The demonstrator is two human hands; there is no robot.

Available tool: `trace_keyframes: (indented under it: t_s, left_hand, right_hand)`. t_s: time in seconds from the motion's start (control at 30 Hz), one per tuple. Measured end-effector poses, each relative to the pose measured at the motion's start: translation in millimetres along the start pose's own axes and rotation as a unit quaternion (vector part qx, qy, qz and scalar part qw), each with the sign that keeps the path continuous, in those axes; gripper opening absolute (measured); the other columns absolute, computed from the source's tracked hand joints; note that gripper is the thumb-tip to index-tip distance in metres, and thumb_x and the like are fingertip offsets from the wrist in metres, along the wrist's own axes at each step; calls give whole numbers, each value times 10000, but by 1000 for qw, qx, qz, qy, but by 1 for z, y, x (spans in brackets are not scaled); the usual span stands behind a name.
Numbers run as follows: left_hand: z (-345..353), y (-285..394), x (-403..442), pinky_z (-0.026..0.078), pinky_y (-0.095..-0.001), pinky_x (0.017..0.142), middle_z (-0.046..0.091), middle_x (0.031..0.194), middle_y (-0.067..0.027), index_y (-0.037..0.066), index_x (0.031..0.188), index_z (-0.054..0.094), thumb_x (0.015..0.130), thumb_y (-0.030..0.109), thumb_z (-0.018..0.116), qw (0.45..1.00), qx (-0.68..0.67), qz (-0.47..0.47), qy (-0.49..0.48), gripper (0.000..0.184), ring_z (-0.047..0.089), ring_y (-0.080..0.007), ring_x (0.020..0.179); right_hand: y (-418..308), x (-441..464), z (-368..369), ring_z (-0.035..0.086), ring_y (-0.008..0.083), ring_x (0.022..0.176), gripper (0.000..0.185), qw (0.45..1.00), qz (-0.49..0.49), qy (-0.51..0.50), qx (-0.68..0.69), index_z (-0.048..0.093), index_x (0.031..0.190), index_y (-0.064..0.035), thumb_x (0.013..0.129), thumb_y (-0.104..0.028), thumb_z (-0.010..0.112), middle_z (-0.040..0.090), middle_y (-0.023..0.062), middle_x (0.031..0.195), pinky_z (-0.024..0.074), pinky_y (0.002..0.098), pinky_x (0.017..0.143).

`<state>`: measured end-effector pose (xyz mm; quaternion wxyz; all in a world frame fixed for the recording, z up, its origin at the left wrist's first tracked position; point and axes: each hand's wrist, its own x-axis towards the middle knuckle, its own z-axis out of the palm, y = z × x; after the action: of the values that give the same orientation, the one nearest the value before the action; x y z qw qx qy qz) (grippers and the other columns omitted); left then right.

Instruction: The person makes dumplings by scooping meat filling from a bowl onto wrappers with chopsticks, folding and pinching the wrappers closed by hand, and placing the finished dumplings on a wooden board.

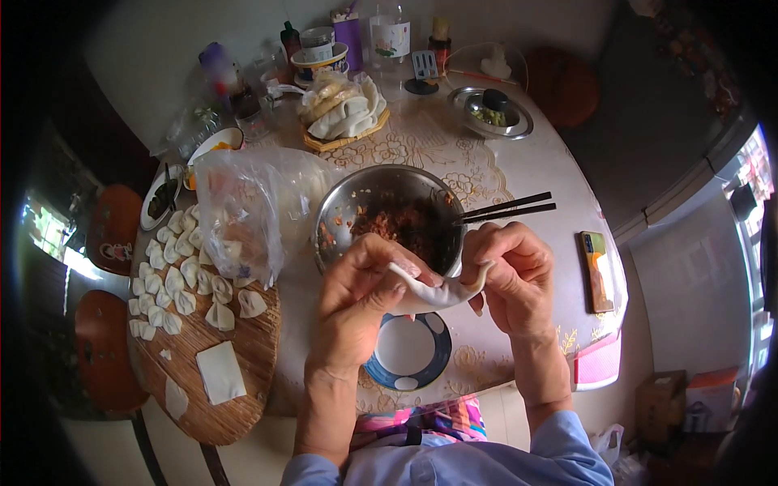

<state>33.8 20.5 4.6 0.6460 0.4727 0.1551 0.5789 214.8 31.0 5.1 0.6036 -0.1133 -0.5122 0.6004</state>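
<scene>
Between my two hands is a folded dumpling wrapper (433,298), its ends curving upward. My left hand (361,287) pinches its left end between thumb and fingers. At the other end, my right hand (515,271) grips the wrapper the same way. Whether filling lies inside cannot be seen. Just behind the hands stands a steel bowl (328,206) of reddish minced filling (397,223), with black chopsticks (510,208) resting over its right rim. Below the wrapper sits a small blue-rimmed plate (374,368). On the left, a wooden board (243,389) carries several folded dumplings (185,302) and a stack of square wrappers (220,373).
A clear plastic bag (243,211) lies beside the bowl. Behind are a basket (348,144) of bagged food, bottles, and a lidded metal dish (515,130). A phone (597,271) rests near the table's right edge, with a pink box (598,360) at the corner.
</scene>
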Motion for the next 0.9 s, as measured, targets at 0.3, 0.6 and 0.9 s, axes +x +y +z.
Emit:
trace_keyframes:
  t_s: [0.3, 0.6, 0.9]
  left_hand:
    - [5, 3, -1, 482, -206, 631, 630, 798, -43, 5, 890, 617, 798, 62, 653, 985, 69, -144, 71, 114, 595, -90, 721]
    - [5, 1, -2, 472, -204, 650, 604, 846, -29, -18, 914, 619, 797, 59, 639, 974, 206, -75, 56, 141, 579, -79, 763]
    - [3, -1, -1, 468, -220, 656, 572, 911, -56, -32, 932, 624, 779, -13, 611, 964, 263, 7, 27, 154, 566, -105, 784]
  right_hand:
    - [-7, 2, 9, 586, 141, 705, 121, 953, -56, -19, -297, 622, 894, 48, 784, -2, 637, 591, 113, 848, 494, 227, 542]
    - [0, 2, 14, 605, 182, 689, 209, 870, -144, -12, -472, 593, 891, 10, 706, 48, 684, 610, 104, 842, 490, 256, 566]
    - [2, 3, 15, 582, 159, 664, 312, 858, -159, -19, -489, 576, 963, 15, 683, 30, 713, 582, 114, 887, 482, 253, 554]
